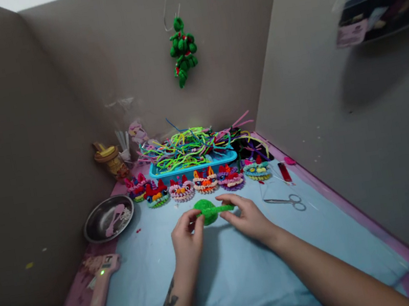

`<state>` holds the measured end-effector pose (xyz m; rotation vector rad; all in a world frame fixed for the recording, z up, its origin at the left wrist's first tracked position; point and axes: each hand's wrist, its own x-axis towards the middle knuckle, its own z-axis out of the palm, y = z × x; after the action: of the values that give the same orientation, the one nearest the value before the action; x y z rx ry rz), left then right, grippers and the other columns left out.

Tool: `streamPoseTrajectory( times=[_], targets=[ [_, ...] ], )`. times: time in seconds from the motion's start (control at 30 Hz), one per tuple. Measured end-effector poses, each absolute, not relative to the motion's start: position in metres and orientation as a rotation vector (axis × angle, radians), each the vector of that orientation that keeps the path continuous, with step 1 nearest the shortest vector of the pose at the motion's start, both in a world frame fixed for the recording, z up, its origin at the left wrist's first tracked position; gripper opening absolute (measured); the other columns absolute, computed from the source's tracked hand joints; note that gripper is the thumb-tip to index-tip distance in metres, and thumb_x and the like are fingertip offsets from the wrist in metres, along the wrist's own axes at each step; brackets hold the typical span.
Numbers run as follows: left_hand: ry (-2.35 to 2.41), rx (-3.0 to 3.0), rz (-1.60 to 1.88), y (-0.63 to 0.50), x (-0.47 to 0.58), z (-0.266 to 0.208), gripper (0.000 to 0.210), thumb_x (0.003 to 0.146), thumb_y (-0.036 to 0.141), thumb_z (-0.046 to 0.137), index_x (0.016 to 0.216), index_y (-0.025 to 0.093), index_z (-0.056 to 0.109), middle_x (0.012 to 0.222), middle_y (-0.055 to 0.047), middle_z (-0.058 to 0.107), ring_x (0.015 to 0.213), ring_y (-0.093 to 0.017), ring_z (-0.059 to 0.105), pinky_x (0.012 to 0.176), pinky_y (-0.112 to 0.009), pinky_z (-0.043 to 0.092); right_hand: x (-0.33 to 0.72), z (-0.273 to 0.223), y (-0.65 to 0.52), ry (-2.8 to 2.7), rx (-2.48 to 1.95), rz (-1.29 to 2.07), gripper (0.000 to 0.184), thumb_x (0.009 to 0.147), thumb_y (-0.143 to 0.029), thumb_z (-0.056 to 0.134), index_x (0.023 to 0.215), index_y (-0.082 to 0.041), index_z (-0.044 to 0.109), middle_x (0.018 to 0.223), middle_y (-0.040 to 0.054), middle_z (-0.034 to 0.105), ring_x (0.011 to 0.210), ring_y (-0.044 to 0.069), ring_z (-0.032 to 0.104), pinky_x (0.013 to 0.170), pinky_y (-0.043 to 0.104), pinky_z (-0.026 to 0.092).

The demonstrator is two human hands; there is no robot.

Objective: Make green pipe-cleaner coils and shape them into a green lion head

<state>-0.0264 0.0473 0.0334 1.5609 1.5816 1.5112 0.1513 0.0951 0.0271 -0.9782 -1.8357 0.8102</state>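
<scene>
Above the blue cloth, a bright green fuzzy piece (207, 215) is held between my two hands. It looks like coiled pipe cleaner: a rounded part with a straight strip running across it to the right. My left hand (187, 236) pinches its left edge between thumb and fingers. Around the strip's right end, the thumb and fingers of my right hand (248, 217) are closed. Just beyond stand several colourful pipe-cleaner animal heads, among them an orange and cream one (205, 181) and a pink one (181, 189).
A blue tray (195, 170) heaped with pipe cleaners (191, 144) stands at the back. Scissors (286, 202) lie at right. On the left are a metal bowl (92, 232) and a pink glue gun (102, 288) with a lit green light. A green bundle (183, 50) hangs above.
</scene>
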Motion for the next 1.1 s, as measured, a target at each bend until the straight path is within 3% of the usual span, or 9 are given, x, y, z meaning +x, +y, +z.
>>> streamPoseTrajectory(
  times=[0.17, 0.3, 0.37, 0.63, 0.73, 1.1],
  targets=[
    [1.589, 1.488, 1.525, 0.051, -0.03, 0.031, 0.014, 0.082, 0.027, 0.059, 0.09, 0.017, 0.062, 0.082, -0.005, 0.069, 0.073, -0.017, 0.065, 0.065, -0.028, 0.054, 0.155, 0.027, 0.099, -1.627, -1.015, 0.931, 0.021, 0.083, -0.028, 0.057, 0.1, -0.019, 0.064, 0.094, 0.0066, 0.067, 0.082, 0.019, 0.061, 0.074, 0.031, 0.049],
    [1.612, 1.965, 1.589, 0.05, -0.028, 0.03, 0.025, 0.079, 0.023, 0.064, 0.104, 0.019, 0.061, 0.11, -0.01, 0.066, 0.106, -0.024, 0.058, 0.092, -0.042, 0.047, 0.152, 0.026, 0.098, -1.617, -1.007, 0.968, 0.015, 0.081, -0.026, 0.06, 0.092, -0.018, 0.065, 0.088, 0.0048, 0.067, 0.079, 0.018, 0.06, 0.072, 0.03, 0.048],
    [1.58, 2.184, 1.528, 0.049, -0.027, 0.029, 0.028, 0.079, 0.021, 0.065, 0.106, 0.02, 0.061, 0.11, -0.009, 0.066, 0.111, -0.025, 0.055, 0.097, -0.045, 0.043, 0.148, 0.025, 0.096, -1.658, -0.973, 1.011, 0.013, 0.079, -0.024, 0.062, 0.09, -0.019, 0.066, 0.085, 0.0036, 0.067, 0.077, 0.017, 0.06, 0.072, 0.03, 0.048],
    [1.56, 2.27, 1.418, 0.049, -0.025, 0.028, 0.011, 0.084, 0.02, 0.061, 0.095, 0.019, 0.064, 0.086, -0.005, 0.07, 0.084, -0.019, 0.061, 0.078, -0.035, 0.05, 0.143, 0.024, 0.095, -1.635, -0.855, 1.233, 0.022, 0.078, -0.026, 0.064, 0.099, -0.019, 0.064, 0.09, 0.0042, 0.067, 0.081, 0.017, 0.062, 0.075, 0.03, 0.049],
    [1.569, 2.276, 1.436, 0.049, -0.026, 0.027, 0.011, 0.084, 0.021, 0.061, 0.094, 0.019, 0.064, 0.085, -0.005, 0.07, 0.083, -0.019, 0.062, 0.077, -0.034, 0.051, 0.145, 0.026, 0.095, -1.658, -0.865, 1.241, 0.026, 0.078, -0.027, 0.064, 0.101, -0.018, 0.063, 0.092, 0.006, 0.068, 0.082, 0.018, 0.062, 0.075, 0.031, 0.049],
    [1.601, 2.252, 1.272, 0.046, -0.024, 0.021, 0.014, 0.086, 0.023, 0.058, 0.097, 0.018, 0.064, 0.086, -0.006, 0.071, 0.08, -0.02, 0.065, 0.071, -0.031, 0.052, 0.143, 0.032, 0.091, -1.868, -0.982, 1.044, 0.011, 0.081, -0.023, 0.058, 0.085, -0.018, 0.067, 0.081, 0.0029, 0.068, 0.074, 0.016, 0.06, 0.067, 0.026, 0.046]
  ],
)
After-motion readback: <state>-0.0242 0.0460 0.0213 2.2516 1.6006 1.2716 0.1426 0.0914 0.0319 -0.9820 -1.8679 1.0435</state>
